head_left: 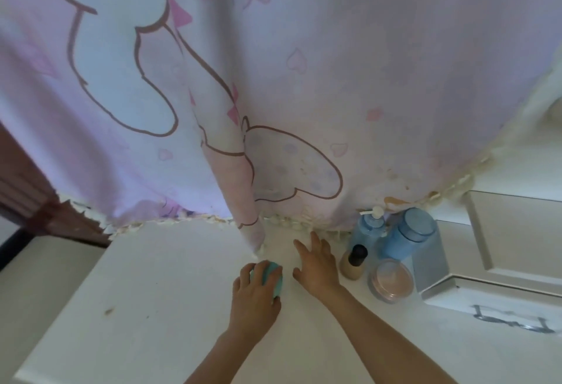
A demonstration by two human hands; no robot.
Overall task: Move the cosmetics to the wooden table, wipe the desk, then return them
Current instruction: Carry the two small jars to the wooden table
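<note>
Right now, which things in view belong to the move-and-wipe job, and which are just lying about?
Job: left hand gripping teal item; right hand flat on white desk; blue pump bottle; blue lidded bottle; foundation bottle; round powder jar.
Lying about: patterned curtain; drawer handle.

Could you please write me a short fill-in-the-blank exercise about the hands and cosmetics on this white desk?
1. The left hand grips a rounded teal sponge; the right hand, open on the white desk, holds ____.
2. The small beige glass bottle has a ____ cap.
3. The round clear jar of pink powder stands to the ____ of both hands.
Missing words: nothing; black; right.
</note>
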